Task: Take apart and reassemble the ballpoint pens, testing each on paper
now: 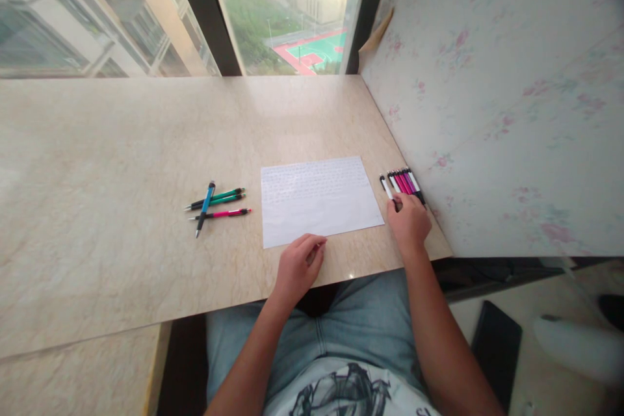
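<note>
A white sheet of paper [319,200] with faint handwriting lies on the marble-look desk [121,162]. My left hand [297,268] rests at the sheet's near edge, fingers curled with the fingertips on the paper. My right hand [408,222] lies to the right of the sheet, its fingers closed on the near end of a white pen [387,186]. That pen sits at the left of a row of several pink, white and black pens [405,181]. Left of the sheet lies a loose pile of pens [217,203]: one blue, two green, one pink.
A pale floral wall panel [497,97] stands along the desk's right edge, close to the pen row. Windows [287,26] run behind the desk. A black object [494,344] lies on the floor at lower right.
</note>
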Motion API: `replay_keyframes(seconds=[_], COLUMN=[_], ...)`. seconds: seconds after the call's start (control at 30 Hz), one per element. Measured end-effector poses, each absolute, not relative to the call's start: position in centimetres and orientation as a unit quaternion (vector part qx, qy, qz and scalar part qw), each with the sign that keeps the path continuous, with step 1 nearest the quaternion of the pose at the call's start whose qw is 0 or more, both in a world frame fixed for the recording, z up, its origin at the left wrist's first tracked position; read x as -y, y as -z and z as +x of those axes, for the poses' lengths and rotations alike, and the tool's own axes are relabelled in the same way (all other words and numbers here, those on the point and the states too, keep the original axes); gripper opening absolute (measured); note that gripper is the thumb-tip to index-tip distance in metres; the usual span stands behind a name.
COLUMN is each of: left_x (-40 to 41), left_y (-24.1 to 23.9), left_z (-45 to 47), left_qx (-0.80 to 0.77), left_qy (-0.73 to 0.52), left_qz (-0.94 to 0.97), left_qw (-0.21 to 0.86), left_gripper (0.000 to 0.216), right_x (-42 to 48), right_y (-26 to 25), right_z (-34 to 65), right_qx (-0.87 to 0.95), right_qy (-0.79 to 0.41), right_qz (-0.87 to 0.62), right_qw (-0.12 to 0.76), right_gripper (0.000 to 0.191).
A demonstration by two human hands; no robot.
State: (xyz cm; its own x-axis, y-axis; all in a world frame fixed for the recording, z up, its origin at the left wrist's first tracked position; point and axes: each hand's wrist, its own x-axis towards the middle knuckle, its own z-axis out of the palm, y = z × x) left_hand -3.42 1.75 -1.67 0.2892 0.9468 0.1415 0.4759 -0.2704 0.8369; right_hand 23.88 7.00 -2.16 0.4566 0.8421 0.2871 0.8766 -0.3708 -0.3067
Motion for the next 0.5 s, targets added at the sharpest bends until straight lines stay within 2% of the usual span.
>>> replay_keyframes(seconds=[0.5], left_x=[-1.78], left_y=[1.6], left_z=[-3.44], left_qx=[-0.491], left_qy=[-0.343], left_qz=[0.718], left_qw=[0.355], left_gripper=[0.016], right_x=[-7.44], right_y=[2.37], right_z=[23.98], right_qx=[0.502], right_qy=[0.067], right_qz=[-0.824], right_qw=[0.256], right_gripper=[0.025])
